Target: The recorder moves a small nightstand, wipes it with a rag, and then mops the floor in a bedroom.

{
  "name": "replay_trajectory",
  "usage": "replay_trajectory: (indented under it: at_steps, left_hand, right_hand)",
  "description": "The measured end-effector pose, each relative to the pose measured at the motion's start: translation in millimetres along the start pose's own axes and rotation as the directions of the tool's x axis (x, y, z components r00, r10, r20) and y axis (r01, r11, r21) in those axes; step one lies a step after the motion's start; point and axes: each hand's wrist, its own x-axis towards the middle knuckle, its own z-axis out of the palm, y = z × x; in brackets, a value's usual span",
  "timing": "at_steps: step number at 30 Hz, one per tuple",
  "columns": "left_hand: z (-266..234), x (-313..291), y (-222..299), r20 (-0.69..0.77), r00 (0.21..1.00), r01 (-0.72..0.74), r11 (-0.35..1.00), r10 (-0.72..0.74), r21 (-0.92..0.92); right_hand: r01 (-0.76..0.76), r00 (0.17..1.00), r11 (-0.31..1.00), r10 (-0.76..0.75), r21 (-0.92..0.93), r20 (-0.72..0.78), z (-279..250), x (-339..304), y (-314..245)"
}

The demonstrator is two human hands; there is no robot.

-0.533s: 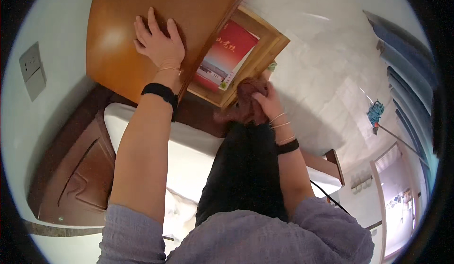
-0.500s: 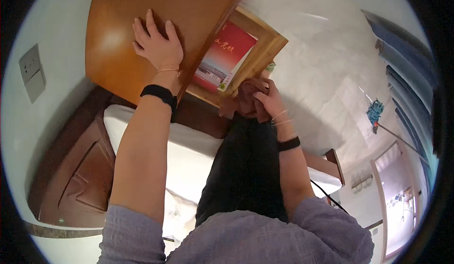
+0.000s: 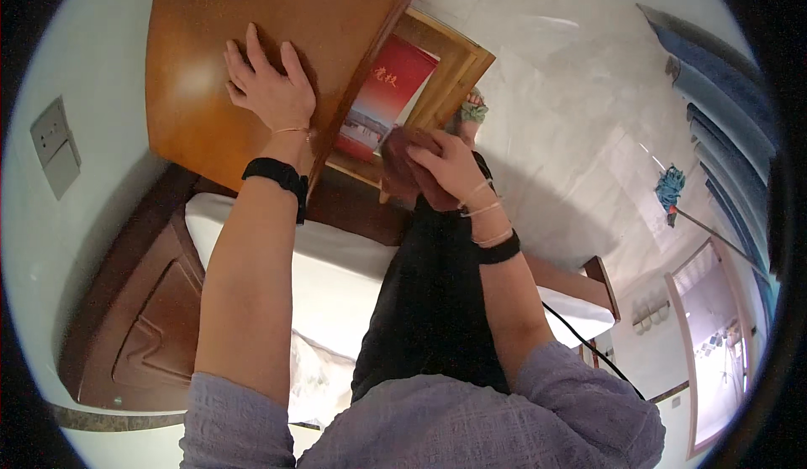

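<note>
My left hand (image 3: 273,91) lies with its fingers spread on the glossy brown top of a wooden bedside cabinet (image 3: 197,133). Below and to the right of that top, a drawer (image 3: 450,78) is pulled out. Inside it is a red booklet (image 3: 391,86) with a picture across its lower part. My right hand (image 3: 450,166) is closed on a crumpled brown cloth (image 3: 402,162) at the drawer's near corner, and the cloth hides part of the drawer's edge. Whether the cloth touches the wood, I cannot tell.
A bed with a white mattress (image 3: 336,250) and dark brown headboard (image 3: 143,334) is at the left. My foot in a slipper with green trim (image 3: 473,109) stands beside the drawer. Farther right are a blue mop (image 3: 670,185), blue curtains (image 3: 714,99) and a doorway (image 3: 714,351).
My right hand has moved a little up and left with the cloth, toward the drawer's inside. The left hand stays flat on the cabinet top. The whole view has shifted slightly.
</note>
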Motion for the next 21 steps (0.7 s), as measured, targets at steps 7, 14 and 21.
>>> replay_trajectory:
  at_steps: [7,14,21]
  left_hand:
    - [9.8,0.7,8.7,-0.062,0.997,-0.035,0.999,0.036,0.021]
    - [7.2,-0.2,3.7,-0.060,0.998,-0.013,1.000,0.014,0.019]
    - [6.1,0.0,5.1,-0.042,0.999,-0.024,1.000,0.025,0.017]
  right_hand:
    - [-0.145,0.766,0.952,0.281,0.271,-0.578,36.2,115.2,-15.1]
    - [-0.240,0.651,0.872,0.470,0.426,-0.596,40.5,130.0,-27.1]
    - [-0.054,0.732,0.819,0.421,0.571,-0.535,31.6,128.2,-5.7]
